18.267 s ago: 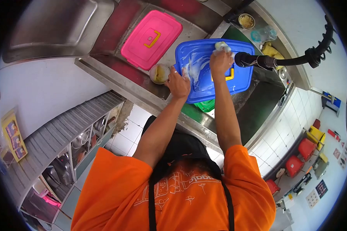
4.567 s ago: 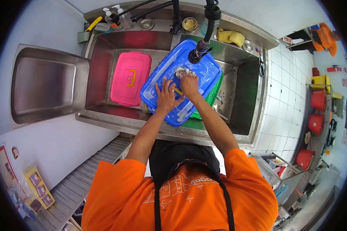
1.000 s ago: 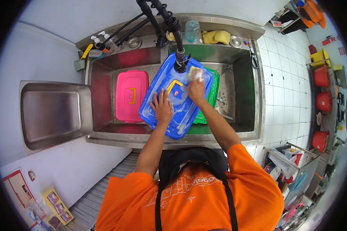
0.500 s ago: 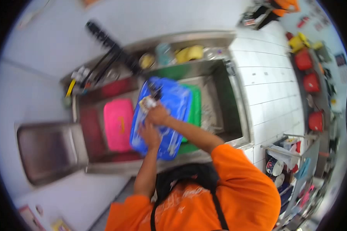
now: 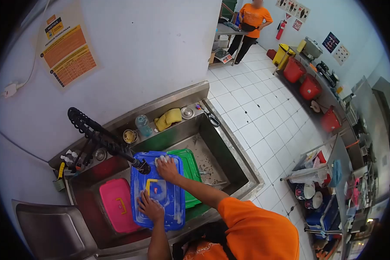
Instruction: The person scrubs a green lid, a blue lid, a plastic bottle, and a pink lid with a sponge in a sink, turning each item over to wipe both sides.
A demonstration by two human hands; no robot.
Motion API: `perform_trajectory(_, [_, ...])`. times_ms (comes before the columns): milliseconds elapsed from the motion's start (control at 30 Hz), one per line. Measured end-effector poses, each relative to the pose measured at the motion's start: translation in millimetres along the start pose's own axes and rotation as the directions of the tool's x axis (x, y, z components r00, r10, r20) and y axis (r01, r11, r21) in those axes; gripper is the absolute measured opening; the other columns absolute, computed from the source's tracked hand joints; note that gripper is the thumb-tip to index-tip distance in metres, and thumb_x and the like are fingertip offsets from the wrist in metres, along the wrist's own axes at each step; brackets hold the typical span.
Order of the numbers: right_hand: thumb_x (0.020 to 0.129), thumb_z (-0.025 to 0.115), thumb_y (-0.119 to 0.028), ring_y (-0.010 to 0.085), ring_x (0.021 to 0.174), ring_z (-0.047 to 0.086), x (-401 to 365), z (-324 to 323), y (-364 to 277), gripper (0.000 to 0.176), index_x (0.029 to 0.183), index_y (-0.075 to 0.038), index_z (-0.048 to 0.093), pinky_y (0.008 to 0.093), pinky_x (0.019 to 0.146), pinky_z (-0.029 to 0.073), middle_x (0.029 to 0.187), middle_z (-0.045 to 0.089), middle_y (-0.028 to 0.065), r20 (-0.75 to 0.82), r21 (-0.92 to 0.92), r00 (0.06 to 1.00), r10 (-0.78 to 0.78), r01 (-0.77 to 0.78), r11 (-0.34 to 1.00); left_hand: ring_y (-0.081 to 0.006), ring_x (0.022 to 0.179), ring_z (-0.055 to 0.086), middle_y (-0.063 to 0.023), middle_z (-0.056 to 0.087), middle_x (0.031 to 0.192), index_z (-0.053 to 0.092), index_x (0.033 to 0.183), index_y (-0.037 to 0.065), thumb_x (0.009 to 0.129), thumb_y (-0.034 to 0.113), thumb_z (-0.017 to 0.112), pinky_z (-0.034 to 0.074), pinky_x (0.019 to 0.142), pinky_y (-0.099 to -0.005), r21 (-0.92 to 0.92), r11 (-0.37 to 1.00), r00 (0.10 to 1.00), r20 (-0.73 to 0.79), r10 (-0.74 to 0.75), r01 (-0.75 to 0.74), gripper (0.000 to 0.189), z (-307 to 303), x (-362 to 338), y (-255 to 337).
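A soapy blue plastic lid (image 5: 162, 199) with a yellow handle (image 5: 150, 185) lies across the sink's divider. My left hand (image 5: 151, 209) rests on it below the handle, fingers spread. Near the lid's far edge, my right hand (image 5: 167, 170) presses a whitish, foamy sponge (image 5: 161, 160), mostly hidden under the fingers. Partly beneath the blue lid is a green lid (image 5: 190, 167), over the right basin. A pink lid (image 5: 115, 203) with a yellow handle leans in the left basin.
A black spray faucet (image 5: 141, 165) hangs over the blue lid. Along the sink's back ledge (image 5: 130, 125) are a yellow cloth (image 5: 169, 119), a clear bluish cup (image 5: 143, 125) and scissors (image 5: 212, 119). A person (image 5: 252, 24) in orange stands farther back; shelves (image 5: 333, 173) line the right.
My view has tilted up and turned, bringing the wall notice and the other person into sight. My right hand has moved toward the lid's far edge; my hands are now farther apart.
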State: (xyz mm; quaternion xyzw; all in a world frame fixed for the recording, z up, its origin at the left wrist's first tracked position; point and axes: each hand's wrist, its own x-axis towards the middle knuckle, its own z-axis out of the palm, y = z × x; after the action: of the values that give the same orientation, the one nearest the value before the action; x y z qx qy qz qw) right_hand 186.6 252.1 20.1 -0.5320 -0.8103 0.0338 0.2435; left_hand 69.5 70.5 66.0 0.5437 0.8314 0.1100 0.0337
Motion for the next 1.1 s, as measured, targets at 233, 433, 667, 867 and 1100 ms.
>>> perform_trajectory(233, [0.087,0.057,-0.031,0.0383,0.109,0.055,-17.5,-21.6,21.9,0.039,0.115,-0.005,0.058,0.0524,0.088,0.040,0.122,0.057,0.0212,0.041,-0.042,0.995,0.090,-0.089,0.995,-0.0348,0.142,0.027,-0.0016,0.031,0.155,0.035,0.147,0.016,0.088,0.012,0.052,0.023,0.111,-0.0577,0.021,0.999,1.000,0.001,0.031,-0.031,0.062,-0.2,1.8,-1.5])
perform_trajectory(433, [0.087,0.056,-0.033,0.0393,0.112,0.055,-19.0,-32.1,24.1,0.039,0.112,-0.003,0.060,0.0528,0.089,0.041,0.124,0.058,0.0213,0.204,-0.094,0.941,0.271,-0.257,0.962,-0.0350,0.142,0.028,-0.0021,0.031,0.155,0.035,0.147,0.016,0.088,0.011,0.053,0.024,0.110,-0.0585,0.020,0.999,0.999,0.016,0.041,-0.041,0.062,-3.7,1.5,-1.1])
perform_trajectory(667, [0.086,0.057,-0.032,0.0375,0.108,0.056,-10.0,-15.2,16.3,0.037,0.104,-0.001,0.062,0.0499,0.087,0.044,0.114,0.060,0.0209,0.130,-0.038,0.924,0.359,-0.357,0.933,-0.0373,0.141,0.028,-0.0032,0.029,0.157,0.031,0.151,0.015,0.088,0.012,0.052,0.024,0.108,-0.0599,0.044,0.992,0.993,0.015,0.119,-0.119,0.067,2.4,-1.1,-9.1])
perform_trajectory(867, [0.083,0.060,-0.030,0.0362,0.103,0.056,41.3,0.8,-31.7,0.034,0.101,-0.001,0.063,0.0488,0.084,0.045,0.107,0.060,0.0195,0.223,0.090,0.945,0.238,-0.263,0.961,-0.0382,0.142,0.024,-0.0044,0.028,0.158,0.029,0.152,0.013,0.086,0.011,0.052,0.021,0.109,-0.0600,0.061,0.990,0.990,0.076,0.121,-0.126,0.070,-1.4,1.1,-5.2])
perform_trajectory(1100, [0.078,0.067,-0.035,0.0371,0.113,0.054,64.6,30.6,-66.8,0.039,0.105,-0.007,0.064,0.0511,0.091,0.039,0.112,0.060,0.0173,0.120,0.267,0.993,0.008,-0.040,0.963,-0.0410,0.144,0.020,-0.0060,0.026,0.158,0.027,0.152,0.011,0.087,0.014,0.050,0.015,0.110,-0.0638,0.028,0.992,0.984,0.134,0.114,-0.119,0.069,1.7,5.1,-5.6])
